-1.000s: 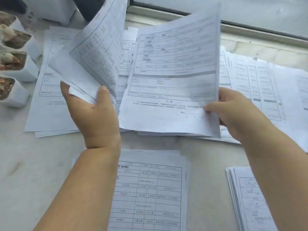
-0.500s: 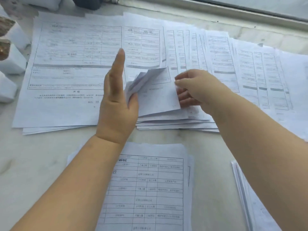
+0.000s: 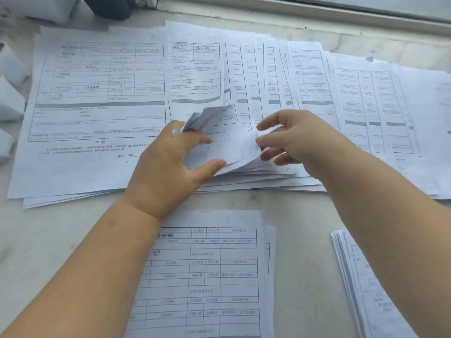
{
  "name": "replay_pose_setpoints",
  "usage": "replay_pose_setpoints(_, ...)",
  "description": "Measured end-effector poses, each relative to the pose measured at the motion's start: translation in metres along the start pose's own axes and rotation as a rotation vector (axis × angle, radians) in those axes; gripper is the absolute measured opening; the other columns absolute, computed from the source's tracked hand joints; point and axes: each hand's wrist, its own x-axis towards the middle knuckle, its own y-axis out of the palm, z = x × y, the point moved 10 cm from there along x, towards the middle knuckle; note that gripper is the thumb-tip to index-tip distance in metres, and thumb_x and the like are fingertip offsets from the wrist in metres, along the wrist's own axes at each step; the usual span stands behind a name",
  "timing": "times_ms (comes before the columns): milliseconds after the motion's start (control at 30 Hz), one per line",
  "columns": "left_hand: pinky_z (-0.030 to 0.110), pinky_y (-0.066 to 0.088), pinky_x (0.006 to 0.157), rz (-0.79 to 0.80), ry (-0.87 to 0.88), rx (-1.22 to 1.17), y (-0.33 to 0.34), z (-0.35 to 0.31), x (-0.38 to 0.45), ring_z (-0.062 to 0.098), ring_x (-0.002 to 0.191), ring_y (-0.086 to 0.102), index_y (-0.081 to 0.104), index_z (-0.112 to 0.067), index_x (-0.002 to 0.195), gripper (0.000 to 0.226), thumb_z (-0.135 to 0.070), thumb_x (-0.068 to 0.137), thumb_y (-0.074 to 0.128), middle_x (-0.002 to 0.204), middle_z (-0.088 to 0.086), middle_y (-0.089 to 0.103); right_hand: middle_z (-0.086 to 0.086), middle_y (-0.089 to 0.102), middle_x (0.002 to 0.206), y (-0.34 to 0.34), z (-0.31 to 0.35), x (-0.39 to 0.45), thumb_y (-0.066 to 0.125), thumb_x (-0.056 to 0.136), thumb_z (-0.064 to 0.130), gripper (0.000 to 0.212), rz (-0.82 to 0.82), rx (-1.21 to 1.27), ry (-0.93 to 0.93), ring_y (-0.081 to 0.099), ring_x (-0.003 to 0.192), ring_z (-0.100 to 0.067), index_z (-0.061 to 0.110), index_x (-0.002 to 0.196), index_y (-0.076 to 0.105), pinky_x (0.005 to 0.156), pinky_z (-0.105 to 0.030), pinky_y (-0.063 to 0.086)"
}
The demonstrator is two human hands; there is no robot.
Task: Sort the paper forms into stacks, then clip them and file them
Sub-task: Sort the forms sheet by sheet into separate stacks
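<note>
Lifted sheets: corner portion of a few forms raised off the middle pile, which sits at the near edge of the spread of overlapping forms fanned across the far part of the pale counter.

Left hand: fingers curled, bunching the left edge of the lifted sheets. Paper crumples up between forefinger and the fingers behind it; thumb lies under the lower edge, touching it. Clamped on the sheets.

Right hand: fingers spread apart and slightly bent at the right edge of the same sheets. Two fingertips touch the curled paper edge; forefinger above is clear of it. Whether thumb and finger actually pinch the edge cannot be told.

Large form: flat, top of a thin pile left of the hands, partly under the left hand.

Near stack: gridded forms, close to the viewer, between the two forearms, apart from the far spread.

Right stack: at lower right, partly hidden by the right forearm.

White blocks: along the left edge, just beside the large form.

Window frame: runs behind the counter.
</note>
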Motion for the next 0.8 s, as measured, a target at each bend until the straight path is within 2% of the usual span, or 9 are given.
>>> replay_pose_setpoints(100,-0.002,0.030,0.078,0.037,0.019,-0.018,0.002,-0.002,-0.001,-0.004,0.091,0.045,0.069,-0.031,0.099,0.046,-0.060,0.064,0.070,0.099,-0.017,0.050,0.003,0.073,0.069,0.003,0.014,0.002,0.070,0.085,0.010,0.019,0.039,0.023,-0.020,0.067,0.060,-0.009,0.021,0.099,0.063,0.047,-0.016,0.045)
replay_pose_setpoints(233,0.018,0.039,0.072,-0.026,0.020,-0.036,-0.001,0.001,-0.001,0.002,0.080,0.045,0.071,-0.024,0.084,0.013,-0.033,0.079,0.064,0.089,-0.007,0.050,-0.001,0.076,0.079,0.002,0.018,0.006,0.069,0.087,0.011,0.015,0.044,0.041,-0.021,0.069,0.062,-0.010,0.020,0.097,0.063,0.050,-0.017,0.048)
replay_pose_setpoints(300,0.009,0.037,0.070,-0.082,-0.025,-0.080,-0.006,0.006,-0.001,0.001,0.079,0.047,0.068,-0.025,0.079,0.009,-0.030,0.081,0.061,0.084,-0.004,0.055,-0.004,0.075,0.081,0.001,0.008,0.008,0.063,0.091,0.010,0.008,0.045,0.064,0.011,0.070,0.064,-0.012,0.017,0.096,0.063,0.052,-0.021,0.053)
replay_pose_setpoints(367,0.000,0.031,0.069,-0.142,-0.096,-0.131,-0.012,0.013,-0.001,-0.006,0.077,0.048,0.061,-0.031,0.075,0.005,-0.033,0.080,0.060,0.076,-0.013,0.054,-0.008,0.075,0.081,0.001,-0.007,0.009,0.058,0.093,0.005,0.009,0.054,0.085,0.058,0.070,0.064,-0.015,0.013,0.096,0.062,0.055,-0.024,0.056)
replay_pose_setpoints(533,0.000,0.030,0.069,-0.178,-0.121,-0.132,-0.015,0.018,-0.001,-0.005,0.074,0.046,0.058,-0.028,0.077,0.011,-0.037,0.083,0.056,0.072,-0.021,0.052,-0.009,0.072,0.076,-0.005,-0.029,0.010,0.050,0.095,-0.002,0.017,0.031,0.173,0.091,0.065,0.063,-0.017,0.011,0.096,0.061,0.057,-0.024,0.057)
replay_pose_setpoints(667,0.003,0.031,0.085,-0.018,-0.069,-0.225,-0.002,0.012,-0.001,-0.004,0.096,0.047,0.067,-0.035,0.078,0.032,-0.051,0.090,0.042,0.056,-0.023,0.054,-0.009,0.072,0.079,-0.007,-0.029,0.007,0.049,0.098,0.007,0.013,0.001,0.226,0.061,0.066,0.065,-0.017,0.010,0.100,0.062,0.061,-0.025,0.056)
replay_pose_setpoints(733,-0.003,0.028,0.084,0.007,-0.041,-0.211,-0.001,0.009,-0.002,-0.010,0.094,0.048,0.067,-0.040,0.084,0.021,-0.048,0.087,0.048,0.068,-0.021,0.055,-0.010,0.072,0.082,-0.009,-0.030,0.001,0.048,0.100,0.015,0.014,-0.019,0.256,0.058,0.066,0.067,-0.017,0.010,0.100,0.062,0.062,-0.026,0.056)
replay_pose_setpoints(767,-0.004,0.028,0.083,-0.012,-0.040,-0.192,-0.003,0.010,-0.002,-0.014,0.093,0.048,0.066,-0.041,0.089,0.013,-0.041,0.084,0.053,0.084,-0.018,0.058,-0.010,0.072,0.084,-0.011,-0.030,-0.003,0.049,0.100,0.017,0.015,-0.032,0.260,0.053,0.065,0.068,-0.017,0.011,0.099,0.062,0.063,-0.026,0.056)
replay_pose_setpoints(800,-0.005,0.028,0.081,-0.036,-0.043,-0.163,-0.005,0.011,-0.002,-0.016,0.092,0.047,0.065,-0.041,0.096,0.018,-0.034,0.081,0.056,0.099,-0.012,0.059,-0.010,0.072,0.086,-0.013,-0.030,-0.007,0.050,0.100,0.018,0.014,-0.051,0.251,0.043,0.066,0.069,-0.017,0.012,0.097,0.063,0.065,-0.027,0.056)
